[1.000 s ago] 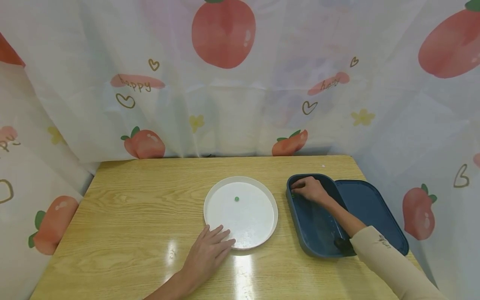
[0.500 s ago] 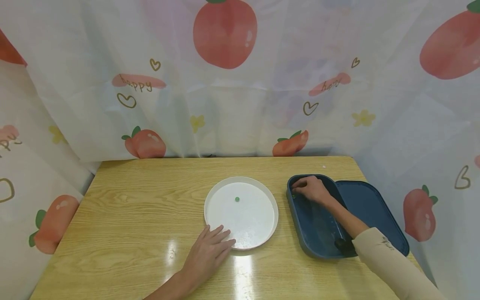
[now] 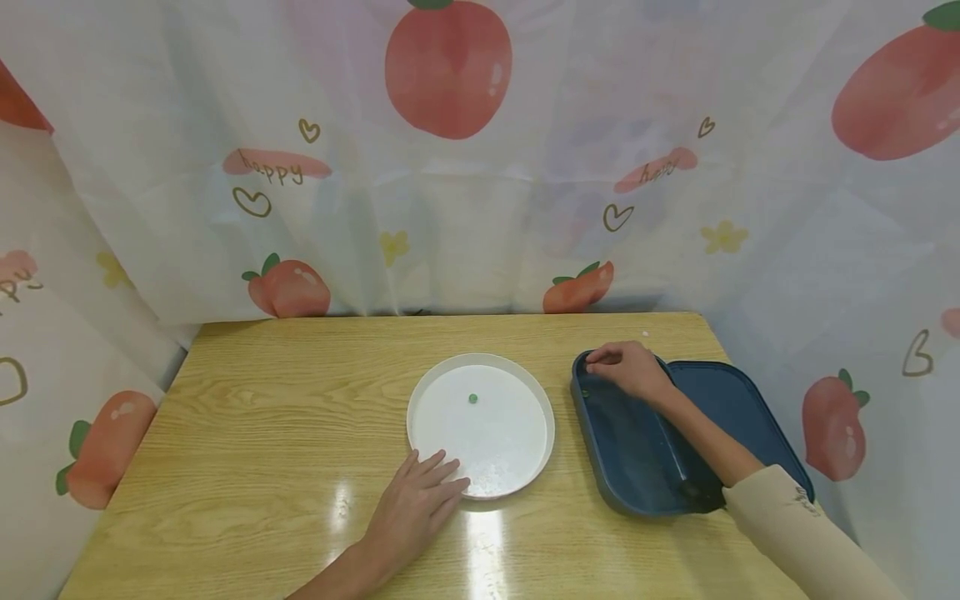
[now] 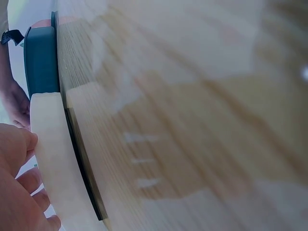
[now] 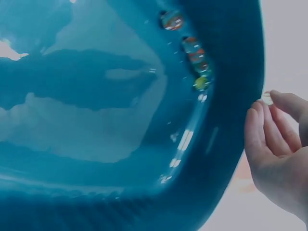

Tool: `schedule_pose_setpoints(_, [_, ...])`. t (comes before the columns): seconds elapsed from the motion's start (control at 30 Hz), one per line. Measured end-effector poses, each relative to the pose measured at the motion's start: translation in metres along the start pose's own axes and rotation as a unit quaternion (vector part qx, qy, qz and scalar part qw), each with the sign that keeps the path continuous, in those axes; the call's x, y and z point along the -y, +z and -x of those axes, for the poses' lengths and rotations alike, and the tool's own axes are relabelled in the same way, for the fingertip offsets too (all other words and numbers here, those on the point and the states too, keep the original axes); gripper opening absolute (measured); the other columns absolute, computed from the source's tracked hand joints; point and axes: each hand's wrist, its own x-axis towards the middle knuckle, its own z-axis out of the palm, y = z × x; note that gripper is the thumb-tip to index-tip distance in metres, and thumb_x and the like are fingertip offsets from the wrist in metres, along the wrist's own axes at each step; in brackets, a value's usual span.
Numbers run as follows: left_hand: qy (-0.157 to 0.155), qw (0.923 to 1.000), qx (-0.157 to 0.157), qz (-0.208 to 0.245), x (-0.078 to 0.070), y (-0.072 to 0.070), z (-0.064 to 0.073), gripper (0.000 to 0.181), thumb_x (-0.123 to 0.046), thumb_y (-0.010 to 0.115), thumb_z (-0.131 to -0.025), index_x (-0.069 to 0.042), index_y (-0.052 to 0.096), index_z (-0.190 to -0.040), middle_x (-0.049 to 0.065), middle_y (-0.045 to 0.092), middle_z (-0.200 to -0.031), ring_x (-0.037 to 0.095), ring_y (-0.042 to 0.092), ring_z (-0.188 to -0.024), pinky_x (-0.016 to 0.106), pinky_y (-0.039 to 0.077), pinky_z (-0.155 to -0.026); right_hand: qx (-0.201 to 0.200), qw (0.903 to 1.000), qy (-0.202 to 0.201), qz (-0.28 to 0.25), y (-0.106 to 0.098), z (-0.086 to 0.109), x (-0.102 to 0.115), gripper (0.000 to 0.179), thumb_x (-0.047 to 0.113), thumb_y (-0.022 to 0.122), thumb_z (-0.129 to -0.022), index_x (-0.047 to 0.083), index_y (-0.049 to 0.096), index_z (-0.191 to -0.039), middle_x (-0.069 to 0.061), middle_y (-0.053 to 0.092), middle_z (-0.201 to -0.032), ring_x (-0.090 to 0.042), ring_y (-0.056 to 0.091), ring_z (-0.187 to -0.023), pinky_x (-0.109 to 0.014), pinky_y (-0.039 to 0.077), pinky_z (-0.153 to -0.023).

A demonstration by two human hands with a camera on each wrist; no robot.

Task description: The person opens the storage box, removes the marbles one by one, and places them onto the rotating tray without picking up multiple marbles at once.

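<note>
My right hand (image 3: 630, 371) is raised at the far left corner of the blue rectangular box (image 3: 637, 492). In the right wrist view its thumb and fingertips pinch a small clear marble (image 5: 268, 98), partly hidden by the fingers. Several glass marbles, among them a yellow-green marble (image 5: 201, 83), lie along the inside edge of the box floor. My left hand (image 3: 412, 508) rests with extended fingers on the near left rim of a round white plate (image 3: 420, 417). A single green marble (image 3: 473, 399) sits on the plate's far half.
The blue lid (image 3: 720, 392) lies at the right, partly beneath or behind the box. A tiny white speck (image 3: 646, 333) is on the wooden table (image 3: 285, 417) near its back edge. A fruit-printed curtain (image 3: 480, 208) hangs behind and at both sides.
My right hand has lifted from the box's far left corner, up toward the rim, with a marble between its fingertips. The left hand and plate have stayed put.
</note>
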Motion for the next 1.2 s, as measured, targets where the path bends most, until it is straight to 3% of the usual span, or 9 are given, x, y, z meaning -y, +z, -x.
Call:
schedule_pose_setpoints(0.23, [0.0, 1.0, -0.001, -0.006, 0.001, 0.001, 0.0, 0.018, -0.012, 0.077, -0.087, -0.016, 0.079, -0.104, 0.008, 0.071, -0.117, 0.033, 0.063, -0.117, 0.063, 0.044, -0.099, -0.011, 0.9982, -0.022, -0.055, -0.003, 0.002, 0.021, 0.026, 0.019, 0.069, -0.097, 0.0, 0.07, -0.114, -0.013, 0.072, -0.104, -0.031, 0.067, -0.099, -0.046, 0.054, -0.083])
schedule_pose_setpoints(0.6, [0.005, 0.9999, -0.007, -0.007, 0.002, 0.002, 0.0, 0.018, -0.012, 0.077, -0.087, -0.016, 0.079, -0.104, 0.008, 0.072, -0.117, 0.032, 0.063, -0.117, 0.062, 0.044, -0.099, 0.008, 0.9901, -0.062, -0.126, 0.01, -0.005, 0.056, 0.029, 0.014, 0.068, -0.097, -0.004, 0.068, -0.119, -0.016, 0.071, -0.113, -0.03, 0.067, -0.105, -0.044, 0.054, -0.089])
schedule_pose_setpoints(1.2, [0.005, 1.0, -0.005, -0.003, 0.001, 0.002, 0.001, 0.018, -0.011, 0.076, -0.087, -0.016, 0.079, -0.105, 0.008, 0.071, -0.117, 0.033, 0.063, -0.117, 0.063, 0.044, -0.099, 0.031, 0.9869, -0.079, -0.137, 0.056, -0.021, 0.089, 0.023, 0.013, 0.073, -0.093, -0.002, 0.072, -0.11, -0.008, 0.073, -0.1, -0.023, 0.069, -0.093, -0.036, 0.057, -0.083])
